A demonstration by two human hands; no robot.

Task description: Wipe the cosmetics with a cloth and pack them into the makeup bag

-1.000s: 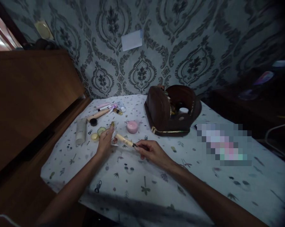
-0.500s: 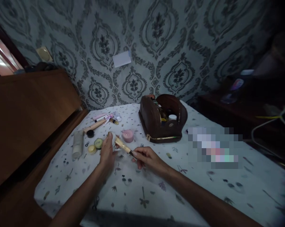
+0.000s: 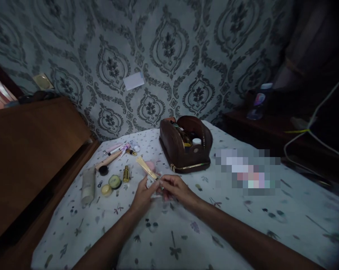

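A slim cream-coloured tube (image 3: 144, 165) with a dark end slants up and left from my right hand (image 3: 176, 188), whose fingers are pinched round its lower end. My left hand (image 3: 146, 195) is closed against the same end, with a crumpled white wipe (image 3: 151, 183) in its fingers. Their fingertips meet, so the tube's dark end is mostly hidden. Just behind the tube a pink round jar (image 3: 150, 165) is partly covered. Left of my hands are a gold lipstick tube (image 3: 125, 174), a green-topped round jar (image 3: 115, 182) and a small yellow pot (image 3: 106, 189).
An unzipped brown cosmetic bag (image 3: 186, 150) with items inside stands behind my hands. At left lie a grey tube (image 3: 88, 185), a black lid (image 3: 103, 170) and several pens and brushes (image 3: 121, 148). A blurred-out flat item (image 3: 246, 170) lies right; a bottle (image 3: 259, 103) stands beyond.
My left hand has come right and nearer, from beside the jars to the tube's lower end. The gold lipstick tube now shows on the table. My view has shifted slightly right.
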